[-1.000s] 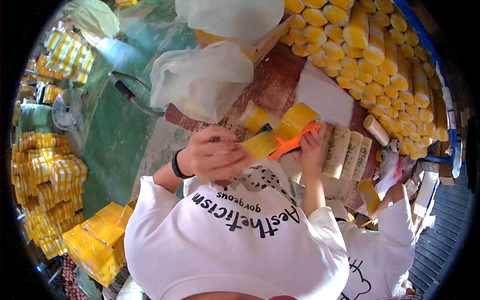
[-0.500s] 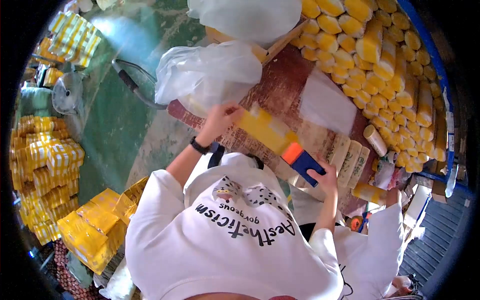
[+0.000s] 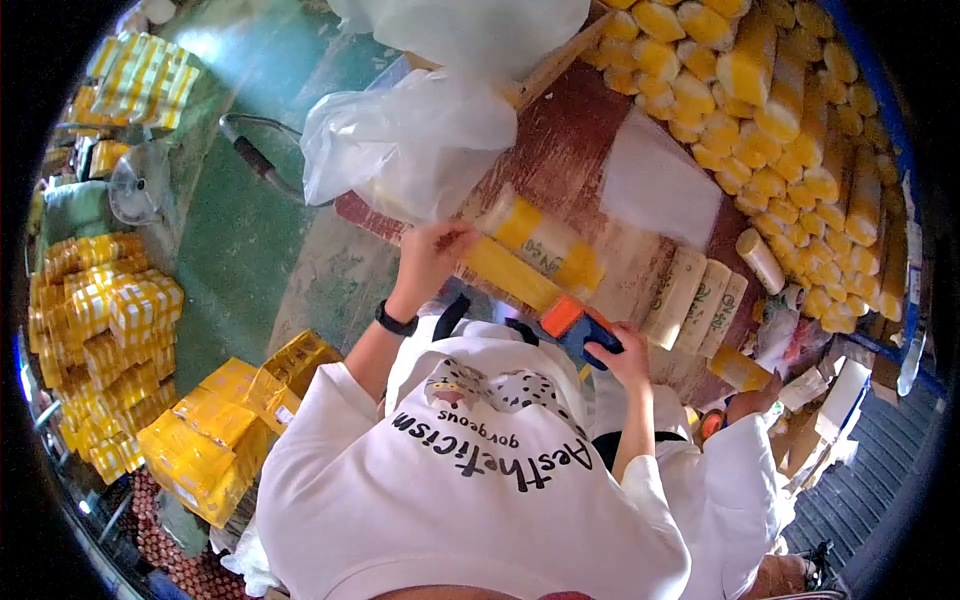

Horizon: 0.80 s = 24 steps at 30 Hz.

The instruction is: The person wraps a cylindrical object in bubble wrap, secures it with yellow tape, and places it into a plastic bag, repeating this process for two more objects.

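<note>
My left hand [image 3: 435,262], with a black band on the wrist, has its fingers closed on the end of a yellow tape strip [image 3: 510,276]. The strip stretches to the orange and blue tape dispenser [image 3: 580,330], gripped in my right hand [image 3: 624,354]. Just beyond the strip lies a pale wrapped bundle [image 3: 545,243] with yellow bands and green marks, on the worn red-brown table [image 3: 560,140]. Several similar pale bundles [image 3: 690,303] lie side by side to its right.
White plastic bags [image 3: 420,140] stand past my left hand. Many yellow-wrapped rolls [image 3: 760,110] are stacked at the upper right. Yellow packages [image 3: 215,430] pile up on the left. Beside me on the right, a co-worker's hand [image 3: 757,402] is near a yellow-taped piece [image 3: 738,369].
The tape strip and dispenser have moved down toward my body with both hands. The bundle beyond the strip now shows more fully. The whole view has shifted slightly.
</note>
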{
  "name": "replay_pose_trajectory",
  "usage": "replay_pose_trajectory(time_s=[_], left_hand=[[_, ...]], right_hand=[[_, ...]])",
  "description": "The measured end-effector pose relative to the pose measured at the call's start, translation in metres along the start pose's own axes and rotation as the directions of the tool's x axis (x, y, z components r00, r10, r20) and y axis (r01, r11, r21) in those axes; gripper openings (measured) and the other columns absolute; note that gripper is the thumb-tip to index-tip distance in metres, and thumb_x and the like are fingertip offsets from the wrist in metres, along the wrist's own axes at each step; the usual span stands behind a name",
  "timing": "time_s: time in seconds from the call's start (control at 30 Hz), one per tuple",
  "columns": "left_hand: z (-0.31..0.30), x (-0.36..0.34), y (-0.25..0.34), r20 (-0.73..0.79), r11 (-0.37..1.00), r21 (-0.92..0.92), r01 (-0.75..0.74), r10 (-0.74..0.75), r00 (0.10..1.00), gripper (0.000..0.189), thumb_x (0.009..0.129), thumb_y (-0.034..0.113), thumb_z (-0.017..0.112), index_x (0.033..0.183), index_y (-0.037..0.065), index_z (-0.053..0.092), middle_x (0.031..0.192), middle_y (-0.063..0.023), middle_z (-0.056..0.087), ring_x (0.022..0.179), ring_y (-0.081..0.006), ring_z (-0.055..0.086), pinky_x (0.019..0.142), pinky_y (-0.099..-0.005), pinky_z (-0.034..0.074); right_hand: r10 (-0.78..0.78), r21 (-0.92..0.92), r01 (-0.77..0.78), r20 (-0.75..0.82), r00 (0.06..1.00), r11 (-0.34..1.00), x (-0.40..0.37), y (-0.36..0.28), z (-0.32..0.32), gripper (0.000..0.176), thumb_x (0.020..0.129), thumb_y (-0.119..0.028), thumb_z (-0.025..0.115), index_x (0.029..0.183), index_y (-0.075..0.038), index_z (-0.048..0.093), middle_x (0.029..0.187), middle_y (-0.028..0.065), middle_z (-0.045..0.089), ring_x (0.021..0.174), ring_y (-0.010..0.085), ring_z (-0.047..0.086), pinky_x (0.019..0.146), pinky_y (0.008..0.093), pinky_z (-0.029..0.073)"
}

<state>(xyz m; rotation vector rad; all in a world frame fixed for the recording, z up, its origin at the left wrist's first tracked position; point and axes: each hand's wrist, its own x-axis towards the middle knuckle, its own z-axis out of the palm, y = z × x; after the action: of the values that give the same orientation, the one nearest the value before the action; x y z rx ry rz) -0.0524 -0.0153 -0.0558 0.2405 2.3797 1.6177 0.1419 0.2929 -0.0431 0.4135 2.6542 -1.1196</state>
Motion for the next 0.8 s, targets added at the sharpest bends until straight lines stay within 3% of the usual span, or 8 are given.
replay_pose_trajectory(time_s=[0.13, 0.23, 0.33, 0.47, 0.57, 0.67, 0.73, 0.8], left_hand=[[0.003, 0.016, 0.005, -0.029, 1.0, -0.029, 0.005, -0.006, 1.0, 0.012, 0.085, 0.009, 0.065, 0.089, -0.002, 0.067, 0.072, -0.0067, 0.067, 0.067, -0.0105, 0.063, 0.059, -0.025, 0.049], [0.002, 0.016, 0.021, -0.011, 1.0, -0.024, 0.003, -0.003, 1.0, 0.012, 0.085, 0.009, 0.064, 0.089, -0.002, 0.067, 0.074, -0.007, 0.067, 0.07, -0.0104, 0.063, 0.062, -0.0245, 0.049], [0.003, 0.014, 0.023, -0.012, 1.0, -0.017, -0.009, 0.009, 1.0, 0.012, 0.085, 0.009, 0.064, 0.088, -0.002, 0.068, 0.076, -0.0069, 0.068, 0.07, -0.0101, 0.063, 0.062, -0.0245, 0.049], [-0.003, -0.015, 0.046, -0.032, 0.998, -0.016, -0.059, 0.059, 0.998, 0.013, 0.078, 0.009, 0.07, 0.087, 0.0, 0.069, 0.071, -0.0108, 0.066, 0.064, -0.0162, 0.064, 0.057, -0.0269, 0.049], [-0.025, -0.053, 0.12, 0.137, 0.771, 0.302, -0.56, 0.547, 0.826, 0.011, 0.071, 0.005, 0.067, 0.082, 0.005, 0.067, 0.069, -0.0051, 0.059, 0.061, -0.0171, 0.058, 0.052, -0.0284, 0.046], [-0.04, -0.084, 0.172, 0.386, 0.501, 0.374, -0.781, 0.681, 0.622, 0.015, 0.066, 0.006, 0.064, 0.081, 0.005, 0.064, 0.071, -0.002, 0.055, 0.065, -0.0151, 0.055, 0.051, -0.0275, 0.045], [-0.042, -0.094, 0.187, 0.474, 0.357, 0.406, -0.841, 0.705, 0.528, 0.018, 0.065, 0.008, 0.064, 0.082, 0.004, 0.063, 0.072, -0.0015, 0.053, 0.066, -0.0142, 0.054, 0.052, -0.0267, 0.045], [-0.043, -0.102, 0.194, 0.515, 0.228, 0.45, -0.863, 0.724, 0.459, 0.019, 0.064, 0.01, 0.064, 0.081, 0.002, 0.061, 0.071, -0.0015, 0.051, 0.068, -0.0141, 0.053, 0.052, -0.026, 0.045]], right_hand=[[-0.118, -0.097, 0.108, -0.102, 0.988, 0.989, -0.008, 0.007, 0.009, 0.041, 0.069, -0.036, 0.078, 0.086, 0.0, 0.066, 0.082, 0.0146, 0.062, 0.085, 0.0317, 0.059, 0.077, 0.0401, 0.047], [0.111, 0.092, -0.107, -0.042, 0.993, 0.99, -0.013, -0.001, 0.01, 0.041, 0.07, -0.037, 0.077, 0.085, -0.001, 0.066, 0.084, 0.015, 0.062, 0.087, 0.0329, 0.057, 0.078, 0.0407, 0.046], [-0.03, 0.059, 0.043, -0.208, 0.978, 0.997, -0.021, 0.009, 0.02, 0.036, 0.068, -0.024, 0.08, 0.087, 0.002, 0.064, 0.083, 0.0133, 0.062, 0.082, 0.031, 0.058, 0.074, 0.0376, 0.047], [-0.225, -0.135, 0.211, -0.097, 0.969, 0.968, -0.014, 0.013, 0.019, 0.034, 0.076, -0.031, 0.074, 0.09, -0.001, 0.067, 0.091, 0.0145, 0.066, 0.088, 0.0321, 0.059, 0.081, 0.0402, 0.047], [-0.22, 0.064, 0.215, 0.088, 0.972, 0.975, 0.003, 0.019, 0.027, 0.03, 0.08, -0.026, 0.07, 0.098, -0.002, 0.066, 0.099, 0.0148, 0.066, 0.097, 0.0327, 0.061, 0.088, 0.0395, 0.046], [-0.159, 0.383, 0.013, 0.35, 0.923, 0.924, 0.039, 0.017, 0.05, 0.034, 0.079, -0.025, 0.071, 0.104, -0.003, 0.066, 0.103, 0.0149, 0.066, 0.099, 0.0327, 0.061, 0.092, 0.0391, 0.046], [-0.1, 0.272, 0.05, 0.176, 0.979, 0.961, 0.077, -0.001, 0.061, 0.048, 0.076, -0.026, 0.073, 0.117, -0.005, 0.061, 0.114, 0.0148, 0.062, 0.11, 0.031, 0.057, 0.097, 0.0391, 0.042], [-0.355, -0.12, 0.337, -0.191, 0.915, 0.934, 0.122, -0.013, 0.087, 0.078, 0.072, -0.029, 0.076, 0.139, -0.012, 0.04, 0.123, 0.0212, 0.054, 0.121, 0.0349, 0.047, 0.102, 0.0432, 0.037]])
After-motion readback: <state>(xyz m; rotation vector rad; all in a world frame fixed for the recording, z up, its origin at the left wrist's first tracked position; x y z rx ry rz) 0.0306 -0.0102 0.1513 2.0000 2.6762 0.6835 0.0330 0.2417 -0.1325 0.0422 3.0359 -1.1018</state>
